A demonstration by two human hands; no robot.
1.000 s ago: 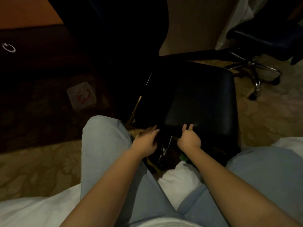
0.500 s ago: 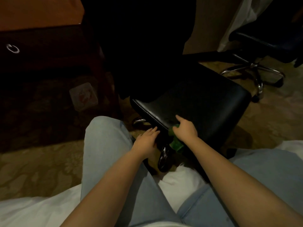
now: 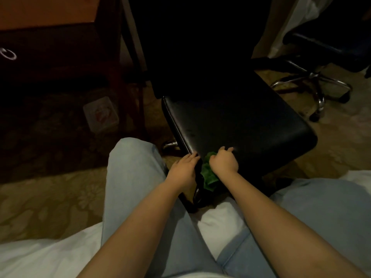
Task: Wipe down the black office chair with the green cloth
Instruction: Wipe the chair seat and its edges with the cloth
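Far left: dark wood drawer (image 3: 50,57) w/ a round metal ring pull (image 3: 8,54), plus a pale square box (image 3: 100,115) on the patterned carpet (image 3: 40,197). Left hand (image 3: 183,169) rests on the near left corner of the black office chair (image 3: 241,121) seat (smooth, glossy), fingers straight & pressed together. Green cloth (image 3: 208,174), crumpled and soft-looking, is bunched at the seat's near edge btw both hands. Right hand (image 3: 223,160) has its fingers curled over it. 2nd chair (image 3: 317,85) w/ chrome legs far right.

The carpet (image 3: 50,207) bears the black office chair (image 3: 241,125), a second chair (image 3: 329,49) and a pale square object (image 3: 101,115).
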